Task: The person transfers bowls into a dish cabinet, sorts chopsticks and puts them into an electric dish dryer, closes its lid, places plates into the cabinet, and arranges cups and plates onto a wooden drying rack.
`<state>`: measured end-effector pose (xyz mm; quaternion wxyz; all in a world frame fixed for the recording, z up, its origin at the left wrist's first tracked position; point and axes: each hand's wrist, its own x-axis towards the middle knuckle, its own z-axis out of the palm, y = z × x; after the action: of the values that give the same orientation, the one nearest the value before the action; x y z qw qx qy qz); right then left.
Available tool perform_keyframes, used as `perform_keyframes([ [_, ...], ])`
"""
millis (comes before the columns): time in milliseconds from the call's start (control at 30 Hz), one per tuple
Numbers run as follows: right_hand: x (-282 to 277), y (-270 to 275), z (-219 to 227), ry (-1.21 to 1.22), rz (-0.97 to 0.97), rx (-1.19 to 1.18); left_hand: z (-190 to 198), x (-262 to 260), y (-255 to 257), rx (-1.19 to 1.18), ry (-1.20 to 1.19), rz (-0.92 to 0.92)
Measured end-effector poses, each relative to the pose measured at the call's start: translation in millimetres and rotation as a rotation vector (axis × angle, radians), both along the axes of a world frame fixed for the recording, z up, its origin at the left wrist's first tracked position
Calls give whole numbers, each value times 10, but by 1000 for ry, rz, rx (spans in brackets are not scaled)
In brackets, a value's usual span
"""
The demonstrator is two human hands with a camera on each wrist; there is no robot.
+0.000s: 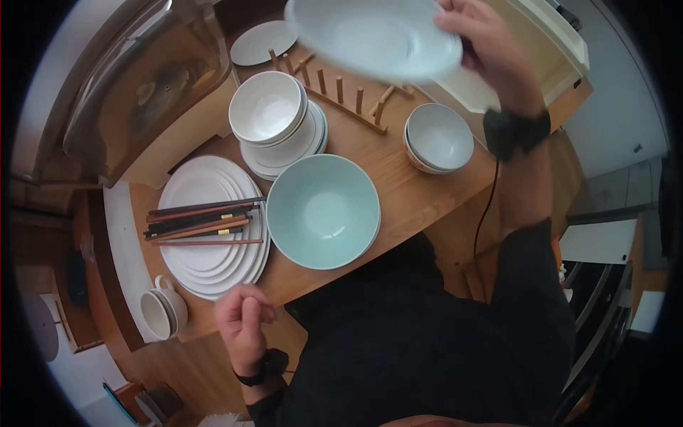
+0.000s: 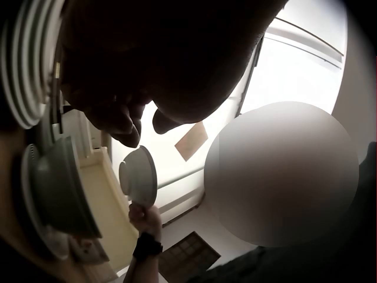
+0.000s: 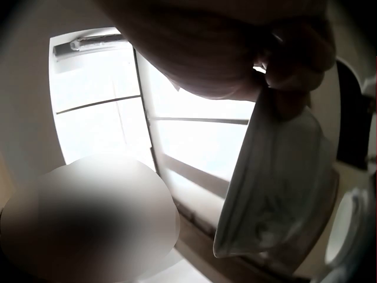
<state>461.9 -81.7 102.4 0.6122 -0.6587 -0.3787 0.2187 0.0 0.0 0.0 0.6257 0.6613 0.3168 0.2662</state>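
Note:
My right hand grips the rim of a white bowl, raised high over the far side of the table. In the right wrist view, fingers and thumb pinch the bowl's edge, and a faint pattern shows on its outer wall. Loosely curled and holding nothing, my left hand hovers at the table's front edge. Nearest to it are a stack of white plates with several chopsticks lying across, and a nest of cups. A large mint-green bowl stands to its right.
Behind the green bowl, white bowls sit on smaller plates. A wooden peg rack and an oval white plate are at the back. More bowls stand at the right, near a cream-coloured tray. A dark cable hangs off the edge.

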Motion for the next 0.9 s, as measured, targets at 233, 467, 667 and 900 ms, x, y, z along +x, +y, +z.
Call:
perform_keyframes([
  [233,1605,813,-643,-90,-329,-297,-756,-23,-230,636,134,25],
  [467,2073,1222,-1311,66,-302,-552,-960,222,-253,1053,166,173],
  [667,2332,1517,-1522,273,-310,-418,-981,236,-263,1084,228,168],
  [900,2352,1627,-1494,291,-331,-373,-949,278,-274,1090,235,182],
])
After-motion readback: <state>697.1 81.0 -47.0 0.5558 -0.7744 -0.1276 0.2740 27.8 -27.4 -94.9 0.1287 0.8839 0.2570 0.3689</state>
